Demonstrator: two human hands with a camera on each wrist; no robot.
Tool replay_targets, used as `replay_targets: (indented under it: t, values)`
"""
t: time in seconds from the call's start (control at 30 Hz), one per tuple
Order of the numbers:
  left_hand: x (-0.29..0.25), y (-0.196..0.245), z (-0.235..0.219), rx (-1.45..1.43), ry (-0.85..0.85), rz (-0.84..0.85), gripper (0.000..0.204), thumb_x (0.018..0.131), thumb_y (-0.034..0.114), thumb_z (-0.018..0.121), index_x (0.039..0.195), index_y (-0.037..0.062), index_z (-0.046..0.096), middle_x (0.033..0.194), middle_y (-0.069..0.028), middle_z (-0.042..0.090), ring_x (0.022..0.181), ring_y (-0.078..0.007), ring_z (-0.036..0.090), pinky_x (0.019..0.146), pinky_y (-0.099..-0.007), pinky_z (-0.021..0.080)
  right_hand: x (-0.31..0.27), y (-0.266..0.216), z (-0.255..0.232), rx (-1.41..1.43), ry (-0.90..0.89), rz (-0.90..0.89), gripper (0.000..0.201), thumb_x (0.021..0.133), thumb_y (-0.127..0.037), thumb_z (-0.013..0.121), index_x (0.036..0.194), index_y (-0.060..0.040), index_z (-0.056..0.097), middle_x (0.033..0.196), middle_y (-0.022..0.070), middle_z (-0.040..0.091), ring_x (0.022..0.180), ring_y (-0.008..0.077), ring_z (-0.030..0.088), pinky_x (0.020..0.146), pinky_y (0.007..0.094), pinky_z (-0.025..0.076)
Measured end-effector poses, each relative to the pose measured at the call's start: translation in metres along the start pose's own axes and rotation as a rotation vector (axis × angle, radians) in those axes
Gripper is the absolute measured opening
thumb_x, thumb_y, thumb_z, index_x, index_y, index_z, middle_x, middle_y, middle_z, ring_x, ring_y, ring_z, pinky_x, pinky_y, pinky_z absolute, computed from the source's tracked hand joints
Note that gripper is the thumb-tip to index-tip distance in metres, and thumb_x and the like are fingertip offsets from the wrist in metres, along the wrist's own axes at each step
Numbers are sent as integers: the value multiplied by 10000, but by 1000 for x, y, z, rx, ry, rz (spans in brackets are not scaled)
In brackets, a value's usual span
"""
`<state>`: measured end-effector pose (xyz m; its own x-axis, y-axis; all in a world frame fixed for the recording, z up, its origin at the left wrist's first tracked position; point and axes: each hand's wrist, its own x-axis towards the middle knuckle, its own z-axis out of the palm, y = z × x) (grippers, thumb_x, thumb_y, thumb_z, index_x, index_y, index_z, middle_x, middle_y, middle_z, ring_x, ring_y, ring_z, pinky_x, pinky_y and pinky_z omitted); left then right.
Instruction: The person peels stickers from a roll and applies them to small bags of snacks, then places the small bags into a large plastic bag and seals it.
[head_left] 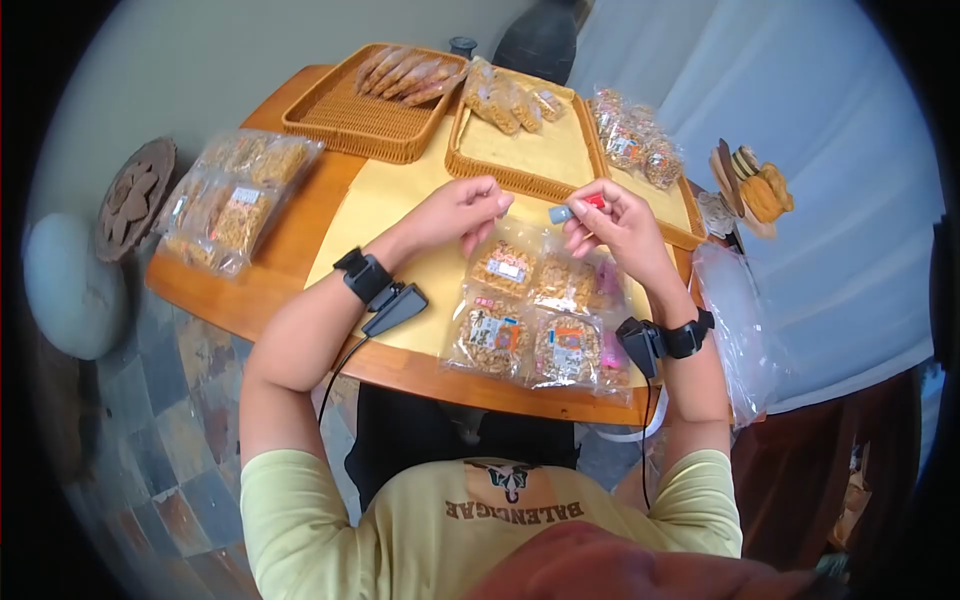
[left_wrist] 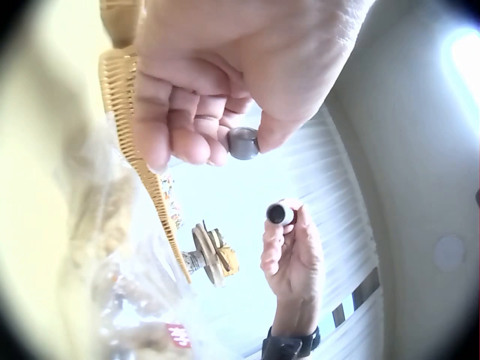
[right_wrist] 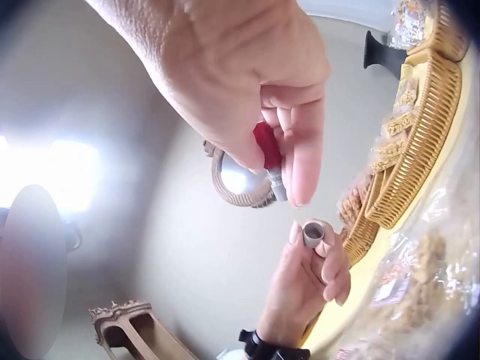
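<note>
My left hand point(head_left: 462, 214) pinches a small grey cap between thumb and fingertips; in the left wrist view the cap point(left_wrist: 244, 143) shows clearly. Across a short gap, my right hand point(head_left: 622, 236) grips a small red and grey tube point(head_left: 562, 213). The right wrist view shows its red part point(right_wrist: 266, 144) between thumb and fingers, the grey end pointing out towards the cap's open mouth. Cap and tube are apart. Below both hands lie clear packs of round, grainy snacks point(head_left: 493, 335) on yellow paper point(head_left: 400, 235).
Wicker trays point(head_left: 345, 125) with bagged snacks stand along the table's far side. Another clear pack point(head_left: 240, 205) lies at the left on the wooden table point(head_left: 285, 275). Crumpled plastic point(head_left: 738, 330) hangs at the right edge, near stacked ornaments point(head_left: 765, 190).
</note>
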<state>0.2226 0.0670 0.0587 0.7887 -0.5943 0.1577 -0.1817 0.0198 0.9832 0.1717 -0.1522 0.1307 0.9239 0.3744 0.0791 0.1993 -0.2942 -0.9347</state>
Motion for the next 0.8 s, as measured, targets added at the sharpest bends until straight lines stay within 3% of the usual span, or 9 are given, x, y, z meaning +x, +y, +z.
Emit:
replay_targets:
  t: [0.17,0.3,0.73,0.8]
  values:
    - [-6,12,11,-44,-54,88,135,879,166,503,933,48,465,636,13,517,519,-48,512,451,-174,402,5,10,-1,195,77,-36,164,856,-107,532,963,15,510,819,101,604,678,127,605,564,232,522]
    - [-9,14,15,-56,-50,101,139,869,124,507,969,44,454,688,12,523,587,-53,544,463,-168,408,4,14,9,249,56,-21,179,844,-107,553,977,2,505,833,107,609,696,143,618,572,234,527]
    - [-11,18,18,-33,5,132,136,852,69,511,957,27,435,714,-18,560,605,-82,587,459,-179,424,2,22,25,332,10,-28,192,825,-81,577,972,2,489,865,94,595,731,150,619,585,223,515]
    - [-13,20,18,-35,0,103,148,839,58,534,959,21,455,761,-49,587,650,-101,594,508,-192,445,2,24,24,320,-4,-27,192,824,-82,578,972,3,489,856,100,597,723,151,620,585,223,515]
